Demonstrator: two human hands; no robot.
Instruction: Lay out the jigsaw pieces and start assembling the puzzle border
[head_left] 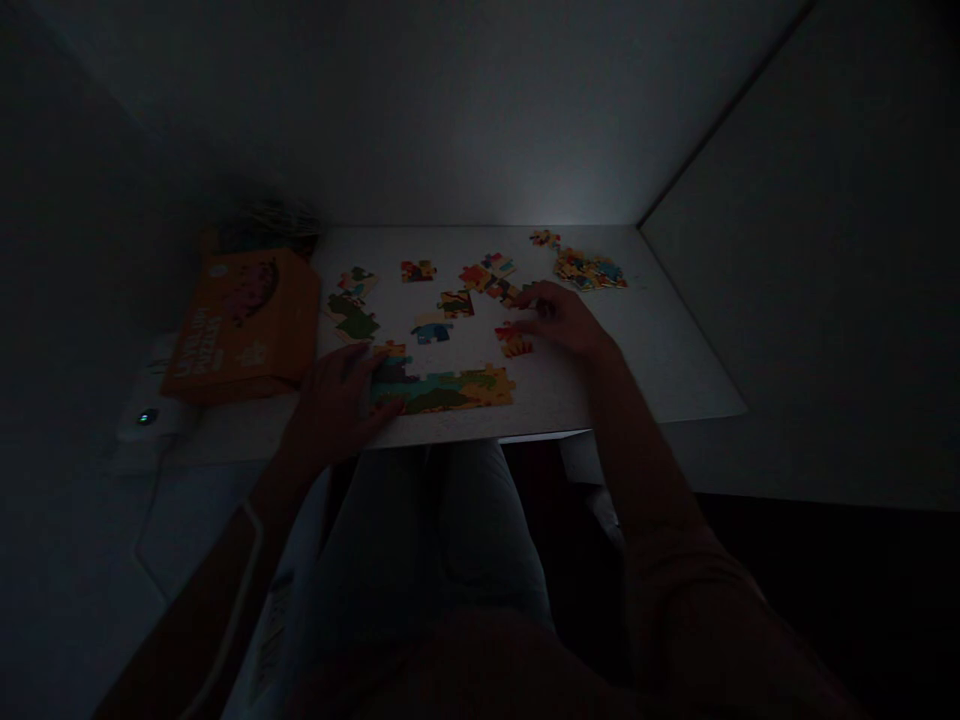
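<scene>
In dim light, a joined strip of jigsaw puzzle [457, 390] lies along the near edge of the white table. My left hand [334, 400] rests flat at its left end, fingers spread and touching it. My right hand [562, 315] is over the loose pieces to the right, its fingers curled inward; what they hold is too dark to make out. Just below its thumb lies an orange-red puzzle piece [514, 342]. Left of its fingertips are joined pieces [487, 277]. A blue animal piece [432, 331] and a green-and-brown piece [456, 304] lie above the strip.
An orange puzzle box [244, 325] stands at the table's left. Green pieces [352, 315] lie beside it, and another piece [418, 271] sits farther back. A heap of pieces [590, 270] lies at the back right. Walls bound the white table [660, 370] behind and right.
</scene>
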